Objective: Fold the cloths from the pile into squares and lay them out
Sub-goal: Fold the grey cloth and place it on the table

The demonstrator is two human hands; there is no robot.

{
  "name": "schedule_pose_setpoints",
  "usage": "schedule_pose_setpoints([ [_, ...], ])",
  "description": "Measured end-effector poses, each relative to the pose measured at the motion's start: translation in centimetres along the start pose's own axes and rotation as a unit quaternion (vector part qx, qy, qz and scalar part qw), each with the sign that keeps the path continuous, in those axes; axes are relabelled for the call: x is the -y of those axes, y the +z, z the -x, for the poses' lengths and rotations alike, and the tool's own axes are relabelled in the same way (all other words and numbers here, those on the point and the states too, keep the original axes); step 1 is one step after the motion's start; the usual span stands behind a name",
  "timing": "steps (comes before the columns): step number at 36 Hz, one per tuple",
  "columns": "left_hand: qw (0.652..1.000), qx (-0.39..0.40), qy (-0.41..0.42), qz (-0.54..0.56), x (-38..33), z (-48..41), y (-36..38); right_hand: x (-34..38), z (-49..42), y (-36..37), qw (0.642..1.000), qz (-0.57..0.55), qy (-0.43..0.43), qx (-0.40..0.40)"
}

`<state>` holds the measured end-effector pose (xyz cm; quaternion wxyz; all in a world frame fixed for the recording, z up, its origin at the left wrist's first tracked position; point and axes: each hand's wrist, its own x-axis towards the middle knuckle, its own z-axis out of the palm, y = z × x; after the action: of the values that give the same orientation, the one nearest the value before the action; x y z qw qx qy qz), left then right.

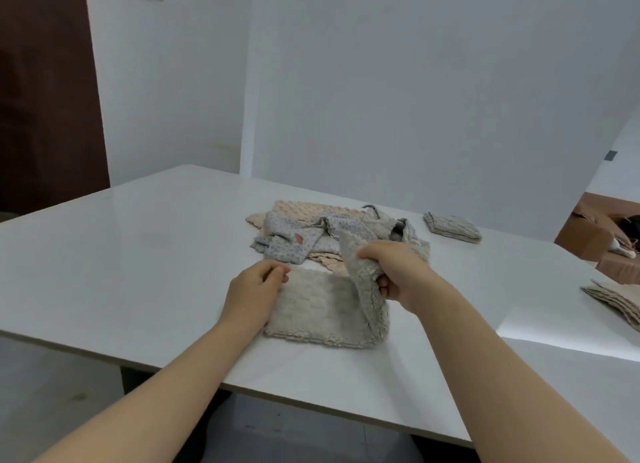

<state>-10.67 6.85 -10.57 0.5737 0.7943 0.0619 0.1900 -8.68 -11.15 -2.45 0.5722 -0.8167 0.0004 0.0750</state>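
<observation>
Grey cloth (322,310), nubbly in weave, lay near the near edge of the white table (138,254), half folded between the person's two hands. The left hand (254,289) had its fingers curled at the cloth's far left corner, apparently pinching it against the surface so that the lower layer would not slide. The right hand (398,272) gripped the cloth's right side, thumb on top and fingers beneath, and held that flap raised and curling leftward, most likely to bring it across onto the pinned half and make a square. Just beyond the hands, towards the middle of the table, sat the pile (322,234) of unfolded cloths, beige, grey and blue-speckled, tumbled over one another. A small reddish mark (298,238) showed on one speckled cloth; whether it was a label could not be told, and no writing could be read anywhere. Further right, near the far edge, a folded grey square (452,227) lay by itself, and a folded beige stack (613,303) rested at the right edge, both seemingly laid out as finished work. Beyond the table stood a cardboard box (588,234).
</observation>
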Motion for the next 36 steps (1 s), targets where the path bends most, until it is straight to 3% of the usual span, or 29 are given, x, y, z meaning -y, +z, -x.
schedule_pose_setpoints([
  [13, 1.0, -0.003, -0.009, -0.008, -0.1, 0.2, -0.1, -0.8, -0.2, 5.5, 0.99, 0.107, -0.023, 0.094],
  [19, 1.0, 0.005, -0.014, -0.007, -0.8, 0.6, -0.2, -0.3, 0.3, 4.8, 0.988, 0.047, 0.006, 0.15],
  [26, 0.998, 0.047, -0.036, -0.029, -0.8, 0.5, -0.6, -0.5, 0.3, 3.1, 0.997, -0.032, -0.041, 0.065],
  [31, 0.994, 0.074, -0.08, -0.032, -0.8, -0.3, -1.1, -1.8, 0.4, 2.1, 0.995, 0.043, -0.089, -0.015],
  [34, 0.989, 0.089, -0.118, 0.008, -2.0, -1.2, -1.3, -2.9, 0.9, 1.9, 0.958, 0.18, -0.179, -0.133],
  [36, 0.991, 0.081, -0.067, -0.08, -3.4, -1.3, -1.2, -3.4, 1.2, 1.9, 0.91, 0.276, -0.24, -0.196],
])
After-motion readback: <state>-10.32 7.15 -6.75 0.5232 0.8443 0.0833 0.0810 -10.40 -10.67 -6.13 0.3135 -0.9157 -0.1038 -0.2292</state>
